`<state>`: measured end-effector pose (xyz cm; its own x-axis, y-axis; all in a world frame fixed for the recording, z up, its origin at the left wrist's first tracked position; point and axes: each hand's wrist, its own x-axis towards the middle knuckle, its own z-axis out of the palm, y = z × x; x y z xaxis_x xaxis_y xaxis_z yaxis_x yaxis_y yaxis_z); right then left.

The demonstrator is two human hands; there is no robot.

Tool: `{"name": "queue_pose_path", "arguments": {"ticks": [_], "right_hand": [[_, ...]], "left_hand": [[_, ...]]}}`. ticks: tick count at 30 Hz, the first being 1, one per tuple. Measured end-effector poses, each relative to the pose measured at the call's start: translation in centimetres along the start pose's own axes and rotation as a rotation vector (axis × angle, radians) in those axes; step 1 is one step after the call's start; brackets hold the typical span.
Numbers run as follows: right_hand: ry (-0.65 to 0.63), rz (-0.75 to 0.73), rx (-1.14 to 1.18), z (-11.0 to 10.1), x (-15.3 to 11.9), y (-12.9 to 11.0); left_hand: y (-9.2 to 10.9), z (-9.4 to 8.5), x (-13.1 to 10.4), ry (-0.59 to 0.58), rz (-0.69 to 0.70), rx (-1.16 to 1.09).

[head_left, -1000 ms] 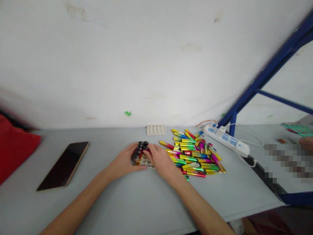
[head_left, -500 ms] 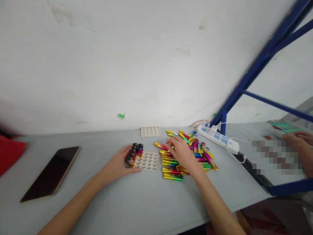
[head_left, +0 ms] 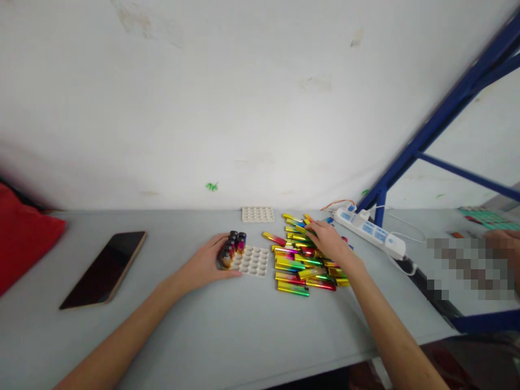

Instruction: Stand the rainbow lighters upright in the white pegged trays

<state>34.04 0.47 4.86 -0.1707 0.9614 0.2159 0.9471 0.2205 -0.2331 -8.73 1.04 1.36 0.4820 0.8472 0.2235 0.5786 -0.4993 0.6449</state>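
Note:
A white tray with rows of round holes (head_left: pixel 257 262) lies on the table, and several shiny tubes with black ends (head_left: pixel 228 253) stand upright at its left side. My left hand (head_left: pixel 206 264) clasps that end, thumb along the front and fingers behind. To the right is a loose pile of shiny metallic tubes (head_left: pixel 290 264) in yellow, green, red and purple. Over the back of the pile is my right hand (head_left: pixel 330 242), its fingertips closed on one yellow-green tube (head_left: pixel 303 232). Its palm hides part of the pile.
A second holed tray (head_left: pixel 258 214) lies near the wall. At left are a dark tablet (head_left: pixel 103 271) and a red cloth-like thing (head_left: pixel 24 238). A white power strip (head_left: pixel 371 233) with cables lies beside a blue metal frame (head_left: pixel 382 203); another person's hand (head_left: pixel 504 244) is beyond it.
My right hand has moved right and slightly back over the pile, uncovering tubes near its middle. My left hand keeps its hold on the tray. The whole view has shifted a little.

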Motion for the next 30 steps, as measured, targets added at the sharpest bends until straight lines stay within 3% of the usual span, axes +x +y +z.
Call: {"name": "queue_pose_path", "arguments": {"ticks": [5,9,12,17,19,23,30], "right_hand": [[0.172,0.048,0.327,-0.2,0.5,-2.2],[0.215,0.041,0.685,-0.4,2.1,-6.1],[0.177,0.082,0.936,0.4,3.4,-9.5],[0.171,0.077,1.017,3.2,3.4,-13.5],[0.113,0.086,1.11,4.0,2.6,-14.2],[-0.042,0.064,1.274,4.3,1.1,-15.0],[-0.079,0.213,1.18,4.6,0.3,-16.7]], "left_hand": [[0.2,-0.1,0.0,0.001,0.005,0.022],[0.5,0.0,-0.1,-0.009,0.007,0.039],[0.5,0.3,-0.2,-0.002,0.0,0.038],[0.3,0.5,-0.3,0.024,0.017,0.028],[0.2,0.5,-0.4,0.019,0.008,0.03],[0.1,0.5,-0.4,-0.005,-0.005,0.03],[0.4,0.2,-0.5,0.007,0.043,0.04]]}}
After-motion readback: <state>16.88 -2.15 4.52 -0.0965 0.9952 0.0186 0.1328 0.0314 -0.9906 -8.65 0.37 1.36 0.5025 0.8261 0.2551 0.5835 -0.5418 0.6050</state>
